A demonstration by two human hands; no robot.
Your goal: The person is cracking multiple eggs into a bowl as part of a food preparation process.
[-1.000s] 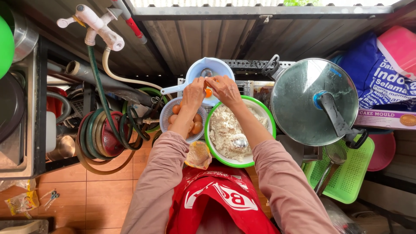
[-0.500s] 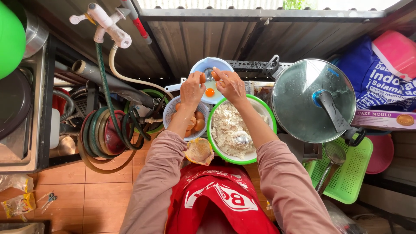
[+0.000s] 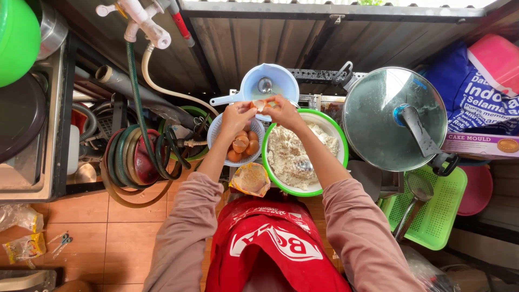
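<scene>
- Far left: green basin (image 3: 16,40) up at the corner, coiled hoses (image 3: 138,162) on the floor below the tap (image 3: 141,21).
- Left-centre: small white basket (image 3: 216,135) w/ brown eggs (image 3: 240,146); some look like spent shells, can't tell which.
- Left hand (image 3: 236,116) above that basket, fingers pinched on one half of an egg (image 3: 259,104).
- Pale blue scoop pan (image 3: 268,86) sits just behind the hands; a yolk or two may be in it, too small to tell.
- Right hand (image 3: 283,111) pinching the other half; both hands meet over the gap btw scoop and green-rimmed bowl (image 3: 338,138).
- Green-rimmed bowl holds a floury dry mix w/ a spoon in it; small open packet (image 3: 251,178) just below, near the red apron (image 3: 275,243).
- Step, as I read it: egg being cracked/pulled apart, shell appears split already.
- Next move calls for: thumbs easing halves apart, keep it over a container, no shell bits in the mix.
- Right: big pot lid (image 3: 378,108) w/ dark handle, green mesh tray (image 3: 432,216) beside it.
</scene>
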